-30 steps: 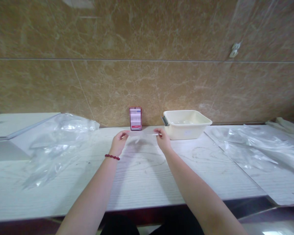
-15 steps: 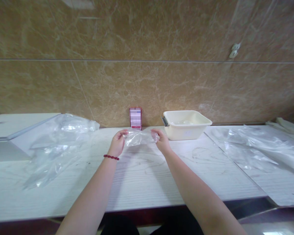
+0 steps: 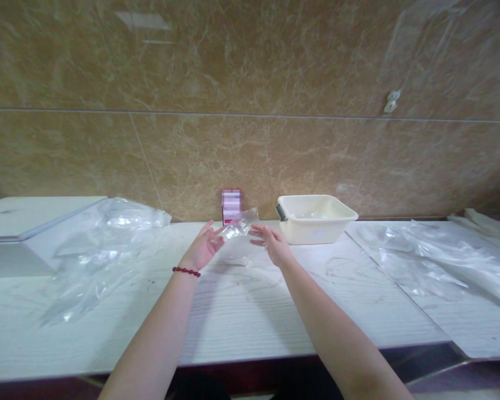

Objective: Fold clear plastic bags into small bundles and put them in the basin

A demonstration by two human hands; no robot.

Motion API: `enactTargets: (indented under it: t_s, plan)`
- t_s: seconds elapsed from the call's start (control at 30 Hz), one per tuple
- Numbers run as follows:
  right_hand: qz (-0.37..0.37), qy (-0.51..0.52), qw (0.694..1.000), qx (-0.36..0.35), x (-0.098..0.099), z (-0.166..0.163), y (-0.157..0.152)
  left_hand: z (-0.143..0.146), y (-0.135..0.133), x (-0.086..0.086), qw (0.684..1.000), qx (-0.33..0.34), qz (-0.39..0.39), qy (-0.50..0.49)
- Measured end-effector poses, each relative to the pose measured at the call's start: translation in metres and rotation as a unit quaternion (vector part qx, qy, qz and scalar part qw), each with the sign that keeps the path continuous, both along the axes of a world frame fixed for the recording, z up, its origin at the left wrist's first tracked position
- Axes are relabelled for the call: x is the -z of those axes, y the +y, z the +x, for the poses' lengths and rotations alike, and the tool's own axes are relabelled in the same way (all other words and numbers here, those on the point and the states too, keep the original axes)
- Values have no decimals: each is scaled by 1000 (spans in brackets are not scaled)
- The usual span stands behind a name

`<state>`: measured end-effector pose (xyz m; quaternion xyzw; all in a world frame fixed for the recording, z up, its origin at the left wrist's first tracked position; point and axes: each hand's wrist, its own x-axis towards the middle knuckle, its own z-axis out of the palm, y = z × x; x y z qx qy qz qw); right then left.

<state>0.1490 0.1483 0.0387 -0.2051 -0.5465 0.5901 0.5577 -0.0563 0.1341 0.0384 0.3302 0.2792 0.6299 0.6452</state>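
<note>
A crumpled clear plastic bag (image 3: pixel 240 222) is between my two hands above the white tabletop, its upper right corner sticking up in front of the phone. My left hand (image 3: pixel 202 248) is open at the bag's left end, palm turned inward and fingers apart, some fingertips at the film. On the other side my right hand (image 3: pixel 275 244) has its fingers stretched out and spread towards the bag's right edge. Neither hand is plainly closed on the film. Whether fingertips still touch it is hard to see. A dark red bead bracelet (image 3: pixel 186 271) circles my left wrist.
A phone (image 3: pixel 231 204) leans against the brown marble wall. To its right stands a cream plastic bin (image 3: pixel 316 230) with clear film inside. Clear plastic bags (image 3: pixel 104 250) lie beside a white box (image 3: pixel 37 216) on the left; more plastic film (image 3: pixel 425 258) spreads at the right.
Before, both hands pinched the bag's ends and stretched it sideways. Now the fingers have spread, and the bag is bunched and tilted up between them. The view has shifted slightly upward.
</note>
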Motion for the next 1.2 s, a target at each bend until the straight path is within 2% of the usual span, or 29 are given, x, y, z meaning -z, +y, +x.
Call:
enactTargets:
  t_s: [0.07,0.17,0.3,0.43,0.53,0.67,0.8,0.9,0.97,1.07,1.13,1.2]
  plan:
    - [-14,-40,998,37,-7,-2,-3,-2,1,3,999,41,-14,26]
    - [-33,-70,996,55,-19,-2,-8,-7,1,1,996,60,-38,59]
    - [-92,-66,992,53,-42,5,-14,-13,-2,-20,982,133,-53,127]
    - [-213,-109,971,-6,-66,14,-19,-14,-6,-43,974,137,-62,167]
    - [-248,-163,955,-19,-75,16,-18,-11,-9,-55,965,149,-67,206]
    - [-211,-246,946,13,-74,16,-9,-10,-7,-58,950,142,-99,261]
    - [-162,-330,930,18,-70,22,3,-18,0,-53,932,200,-131,272]
    - [-138,-349,927,13,-68,25,10,-25,6,-50,927,218,-123,280]
    - [-152,-340,928,-22,-66,22,14,-27,10,-50,919,217,-125,306]
    - [-168,-293,939,-63,-62,13,22,-26,18,-55,915,200,-96,336]
    - [-141,-264,953,-44,-61,4,29,-24,24,-61,924,163,-71,339]
    - [-93,-254,963,3,-64,-4,39,-22,31,-68,933,94,-62,341]
